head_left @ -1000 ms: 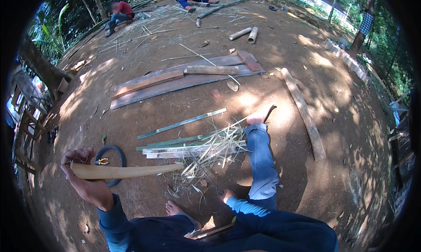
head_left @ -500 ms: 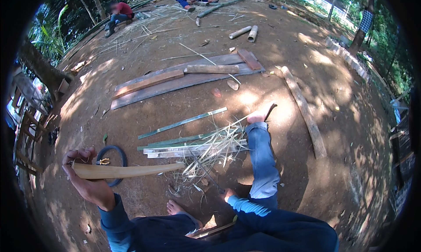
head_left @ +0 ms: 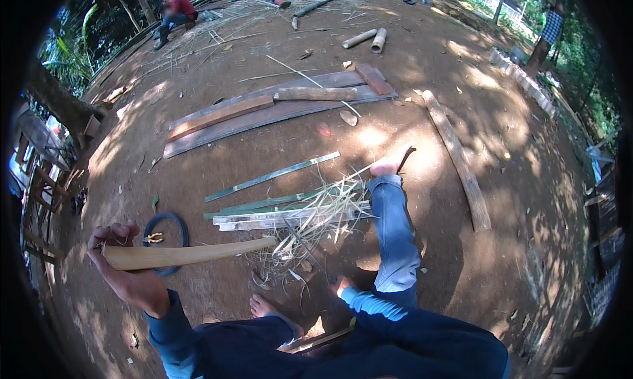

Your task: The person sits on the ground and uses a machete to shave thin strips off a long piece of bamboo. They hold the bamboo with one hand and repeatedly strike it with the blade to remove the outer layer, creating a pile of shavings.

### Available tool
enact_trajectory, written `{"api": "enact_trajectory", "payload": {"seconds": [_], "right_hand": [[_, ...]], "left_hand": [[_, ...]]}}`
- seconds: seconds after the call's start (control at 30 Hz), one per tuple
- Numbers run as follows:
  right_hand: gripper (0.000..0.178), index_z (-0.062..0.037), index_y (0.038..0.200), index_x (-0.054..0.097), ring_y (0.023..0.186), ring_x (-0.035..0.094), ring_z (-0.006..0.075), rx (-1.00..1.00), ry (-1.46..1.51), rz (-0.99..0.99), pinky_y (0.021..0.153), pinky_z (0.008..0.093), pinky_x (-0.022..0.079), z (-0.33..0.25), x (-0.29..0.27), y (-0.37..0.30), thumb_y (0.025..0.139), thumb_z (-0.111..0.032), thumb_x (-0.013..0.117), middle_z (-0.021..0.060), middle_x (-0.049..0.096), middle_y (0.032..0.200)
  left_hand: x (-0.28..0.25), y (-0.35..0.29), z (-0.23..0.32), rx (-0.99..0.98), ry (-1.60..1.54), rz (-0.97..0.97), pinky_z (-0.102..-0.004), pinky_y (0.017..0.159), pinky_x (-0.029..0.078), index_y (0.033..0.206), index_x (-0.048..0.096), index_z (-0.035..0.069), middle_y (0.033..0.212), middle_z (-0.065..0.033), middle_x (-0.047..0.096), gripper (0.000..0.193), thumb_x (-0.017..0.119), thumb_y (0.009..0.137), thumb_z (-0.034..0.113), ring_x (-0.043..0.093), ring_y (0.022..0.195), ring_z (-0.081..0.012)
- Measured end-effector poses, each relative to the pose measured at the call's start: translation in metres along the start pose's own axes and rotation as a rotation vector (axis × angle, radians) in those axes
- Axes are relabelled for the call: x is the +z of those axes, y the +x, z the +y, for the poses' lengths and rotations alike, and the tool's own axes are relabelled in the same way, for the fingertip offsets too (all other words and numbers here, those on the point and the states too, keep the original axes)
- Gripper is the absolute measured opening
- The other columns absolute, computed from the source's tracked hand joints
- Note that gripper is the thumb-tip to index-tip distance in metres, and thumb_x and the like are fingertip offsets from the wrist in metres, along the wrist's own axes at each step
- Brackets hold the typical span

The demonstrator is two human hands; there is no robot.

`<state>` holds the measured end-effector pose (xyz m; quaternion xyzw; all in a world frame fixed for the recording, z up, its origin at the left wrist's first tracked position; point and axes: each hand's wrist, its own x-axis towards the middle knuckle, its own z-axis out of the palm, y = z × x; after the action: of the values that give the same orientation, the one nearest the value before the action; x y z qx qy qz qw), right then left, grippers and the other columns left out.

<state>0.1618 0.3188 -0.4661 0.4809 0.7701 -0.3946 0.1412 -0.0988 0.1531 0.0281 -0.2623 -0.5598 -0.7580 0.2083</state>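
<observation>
Landmark: shavings pile [head_left: 343, 199] on bare earth.

Nearest, on the pile's near side: right hand [head_left: 341, 286], fingers closed on the handle end of a thin dark knife [head_left: 310, 252]; blade slants up and left to the pile's near edge. Contact between blade and strip: cannot tell.

Left of the pile: left hand [head_left: 135, 280], fingers curled around the broad end of a pale bamboo strip [head_left: 191, 254]; the narrow end lies at the pile's left edge. Just beyond the strip, a black coil [head_left: 183, 230].

Partly beneath the pile, running left: pale slats [head_left: 264, 222]. Beyond them, a green strip [head_left: 271, 176].

Right of the pile: a log [head_left: 458, 161].

Beyond the pile: a dark plank [head_left: 231, 131] bearing timber pieces; farther, two bamboo tubes [head_left: 378, 41]; farthest, left, a seated person [head_left: 179, 11].
</observation>
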Motion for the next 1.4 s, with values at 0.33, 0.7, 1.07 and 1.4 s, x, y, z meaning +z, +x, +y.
{"api": "enact_trajectory", "payload": {"seconds": [0.33,0.7,1.07,1.4], "right_hand": [[0.052,-0.0019,0.101,0.067,0.099,0.062,0.0379,0.016,-0.016,-0.039,0.084,0.0427,0.051,-0.0044,-0.0001,-0.0007,0.073,-0.046,0.068,0.0237,0.065,0.103],[0.054,-0.0038,0.106,0.066,0.102,0.062,0.0368,0.049,-0.001,-0.036,0.088,0.0415,0.050,-0.0073,-0.0027,-0.0039,0.071,-0.045,0.069,0.0221,0.064,0.108],[0.054,-0.0049,0.107,0.066,0.102,0.062,0.0361,0.080,0.001,-0.080,0.087,0.0414,0.050,-0.0054,-0.0003,0.0007,0.071,-0.045,0.069,0.0209,0.064,0.108],[0.055,-0.0057,0.110,0.065,0.104,0.061,0.0353,0.075,0.005,-0.079,0.089,0.0408,0.050,-0.0024,-0.0034,-0.0017,0.071,-0.045,0.069,0.0204,0.063,0.111]], "left_hand": [[-0.0059,0.0009,-0.0019,0.010,-0.043,-0.046,-0.0378,0.087,0.045,0.105,0.049,0.002,0.090,-0.0095,0.051,0.043,0.026,0.102,0.037,0.053,0.090,-0.0220],[-0.0027,-0.0009,0.0007,0.025,0.002,-0.004,-0.0375,0.084,0.045,0.101,0.048,0.003,0.085,-0.0099,0.050,0.041,0.024,0.102,0.037,0.052,0.085,-0.0214],[-0.0024,-0.0006,0.0006,0.037,0.003,-0.003,-0.0373,0.082,0.045,0.102,0.049,0.003,0.084,-0.0102,0.051,0.042,0.025,0.101,0.037,0.053,0.084,-0.0215],[-0.0038,-0.0028,-0.0011,0.036,-0.006,-0.026,-0.0376,0.084,0.045,0.104,0.048,0.002,0.086,-0.0110,0.052,0.042,0.026,0.101,0.038,0.053,0.086,-0.0213]]}}
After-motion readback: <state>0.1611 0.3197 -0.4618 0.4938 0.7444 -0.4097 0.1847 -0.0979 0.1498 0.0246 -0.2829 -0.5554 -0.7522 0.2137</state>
